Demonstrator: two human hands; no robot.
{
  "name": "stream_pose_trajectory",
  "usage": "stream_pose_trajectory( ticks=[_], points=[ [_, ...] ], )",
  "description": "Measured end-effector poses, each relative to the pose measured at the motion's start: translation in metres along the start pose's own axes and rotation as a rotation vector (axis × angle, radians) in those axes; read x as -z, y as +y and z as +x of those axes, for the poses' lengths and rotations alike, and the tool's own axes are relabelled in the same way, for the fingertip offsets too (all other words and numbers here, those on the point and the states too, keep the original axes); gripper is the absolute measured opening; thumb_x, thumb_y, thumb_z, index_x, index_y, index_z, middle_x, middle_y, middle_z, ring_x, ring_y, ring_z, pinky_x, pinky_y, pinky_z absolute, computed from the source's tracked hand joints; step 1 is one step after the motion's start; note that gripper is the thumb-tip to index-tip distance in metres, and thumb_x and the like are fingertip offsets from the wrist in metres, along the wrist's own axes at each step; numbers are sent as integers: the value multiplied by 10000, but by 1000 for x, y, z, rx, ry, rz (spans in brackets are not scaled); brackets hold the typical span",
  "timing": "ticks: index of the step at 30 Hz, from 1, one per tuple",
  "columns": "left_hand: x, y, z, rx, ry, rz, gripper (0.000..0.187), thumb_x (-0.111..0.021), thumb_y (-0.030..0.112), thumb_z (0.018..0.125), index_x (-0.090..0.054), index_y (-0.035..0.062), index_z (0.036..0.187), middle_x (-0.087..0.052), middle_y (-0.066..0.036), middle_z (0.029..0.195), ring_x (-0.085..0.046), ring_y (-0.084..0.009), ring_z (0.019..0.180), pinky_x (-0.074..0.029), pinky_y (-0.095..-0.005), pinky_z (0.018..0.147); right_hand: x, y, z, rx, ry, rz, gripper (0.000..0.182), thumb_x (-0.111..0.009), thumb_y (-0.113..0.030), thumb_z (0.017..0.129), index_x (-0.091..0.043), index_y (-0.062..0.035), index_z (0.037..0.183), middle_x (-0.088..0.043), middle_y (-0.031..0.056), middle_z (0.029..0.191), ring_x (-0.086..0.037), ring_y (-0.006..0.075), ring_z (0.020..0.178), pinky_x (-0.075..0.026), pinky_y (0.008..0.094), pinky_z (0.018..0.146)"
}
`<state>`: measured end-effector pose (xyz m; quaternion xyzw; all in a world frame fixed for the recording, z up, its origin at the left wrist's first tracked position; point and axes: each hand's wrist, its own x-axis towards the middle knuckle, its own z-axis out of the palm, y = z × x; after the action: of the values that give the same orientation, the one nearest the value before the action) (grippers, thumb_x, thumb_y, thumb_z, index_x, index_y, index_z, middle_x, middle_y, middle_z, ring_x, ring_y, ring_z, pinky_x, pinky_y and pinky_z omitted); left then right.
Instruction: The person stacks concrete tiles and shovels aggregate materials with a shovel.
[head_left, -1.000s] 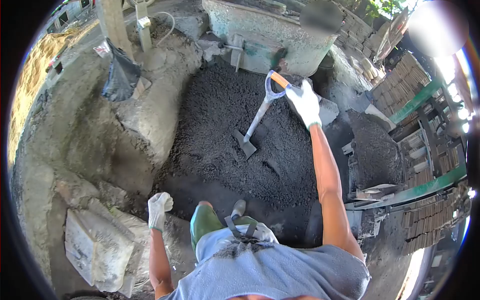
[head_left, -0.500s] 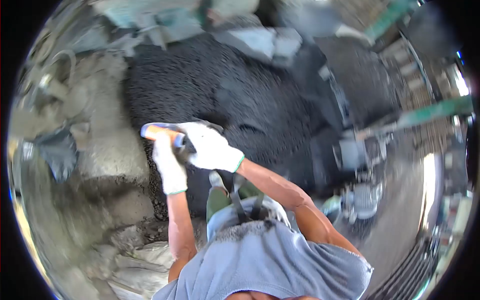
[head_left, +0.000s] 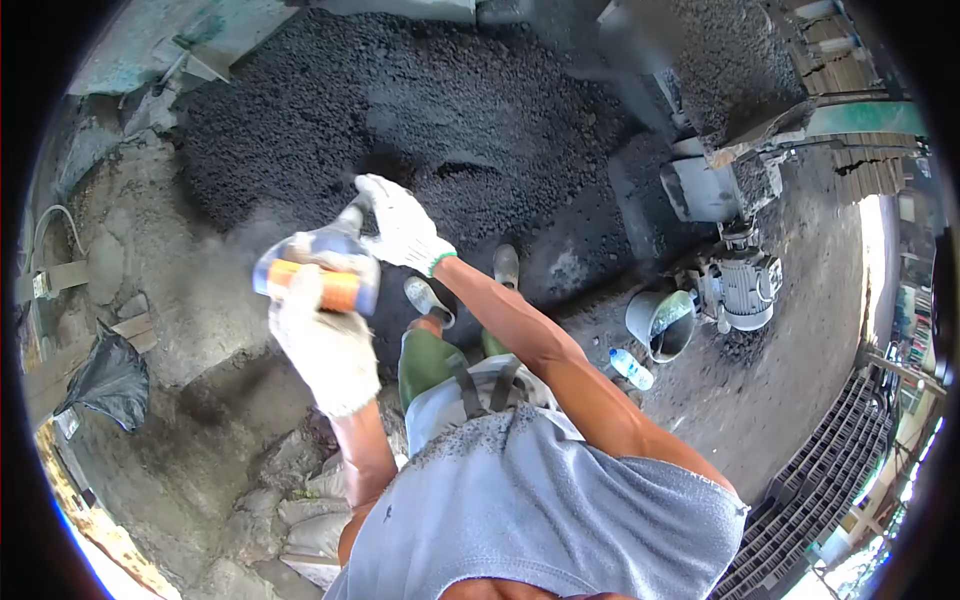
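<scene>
Both my hands wear white knit gloves with green-edged cuffs. My left hand (head_left: 322, 345) is closed around the orange grip of a blue D-shaped handle, which is smeared by motion. This looks like the handle of a shovel (head_left: 337, 290); its blade is hidden from view. Ahead and to the right, my right hand (head_left: 405, 222) is closed on the grey shaft just beyond the handle. Past my hands lies a broad heap of dark, grainy material (head_left: 480, 110), with a dark hollow in its near side.
Rough concrete (head_left: 135, 220) and a black plastic sheet (head_left: 108, 380) are on the left. To the right are an electric motor (head_left: 748, 290), a bucket (head_left: 660, 325) and a plastic bottle (head_left: 631, 369). Stacked dark slatted pieces (head_left: 815, 490) stand at lower right.
My view has shifted, with the heap now higher in it. The shovel handle has come nearer and turned, its orange grip now facing me. Both hands keep their hold.
</scene>
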<state>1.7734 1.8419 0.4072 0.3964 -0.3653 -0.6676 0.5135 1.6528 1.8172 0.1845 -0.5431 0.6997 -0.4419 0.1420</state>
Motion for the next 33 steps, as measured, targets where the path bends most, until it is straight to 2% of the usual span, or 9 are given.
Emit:
stream_pose_trajectory(
  ticks=[3,6,13,19,21,24,26,29,33],
  points=[
    [-37,12,-27,298,-364,-294,262,-630,177,955,-598,-43,1093,-584,-94,749,-571,-182,611,-519,-362,639,-12,23,-17,-40,197,242,618,-771,-210,736,-590,-94,1316,-634,162,1314,-590,368,1242,-463,452,1077],
    [-61,31,-42,403,-658,-276,289,-622,182,957,-584,-62,1106,-566,-80,711,-558,-184,584,-512,-378,635,7,51,-35,-97,249,254,368,-765,-210,713,-674,-144,1063,-709,92,1051,-657,362,1034,-515,460,925],
    [-100,1,-27,443,-757,44,350,-606,193,963,-550,-106,1137,-524,-46,624,-526,-188,519,-497,-414,626,169,121,-53,-25,240,-87,398,-765,-105,670,-631,-118,1045,-671,127,966,-660,371,933,-527,480,839],
    [-147,-206,46,559,-650,114,364,-591,180,971,-545,-132,1153,-524,-39,577,-531,-195,479,-515,-432,662,257,350,-33,-424,-11,-647,284,-609,-212,910,-657,-99,1166,-684,186,1135,-693,347,1032,-545,467,954],
    [-154,-305,63,742,-563,-143,211,-691,68,933,-658,-27,1118,-692,-128,742,-684,-213,575,-537,-305,493,276,413,-10,-465,-191,-660,305,-594,-201,901,-652,-112,1187,-684,182,1173,-665,339,1121,-518,440,1011],
    [-169,-388,48,751,-367,-217,189,-708,133,938,-688,2,1073,-652,-68,690,-608,-158,514,-455,-275,451,260,499,-21,-432,-254,-593,306,-641,-244,918,-655,-101,1188,-704,154,1164,-644,346,1163,-500,394,1030],
    [-145,-381,36,824,-265,-181,145,-703,116,939,-681,12,1038,-622,-49,658,-572,-134,482,-448,-274,442,225,516,-51,-271,-101,-558,316,-636,-216,908,-655,-89,1197,-694,162,1193,-650,360,1142,-495,405,1038],
    [-96,-317,26,875,-214,20,150,-683,98,937,-667,-12,1039,-596,-46,629,-531,-101,458,-422,-252,432,193,417,-69,-527,-175,-479,308,-619,-173,890,-665,-127,1190,-652,151,1282,-616,390,1173,-498,433,1044],
    [-83,-199,0,792,-203,299,209,-652,29,901,-660,-40,1098,-596,-61,610,-559,-122,467,-460,-267,452,169,317,-104,-330,-53,-297,261,-664,-159,827,-632,-119,1083,-657,156,1094,-658,391,1035,-559,485,891]
  ],
)
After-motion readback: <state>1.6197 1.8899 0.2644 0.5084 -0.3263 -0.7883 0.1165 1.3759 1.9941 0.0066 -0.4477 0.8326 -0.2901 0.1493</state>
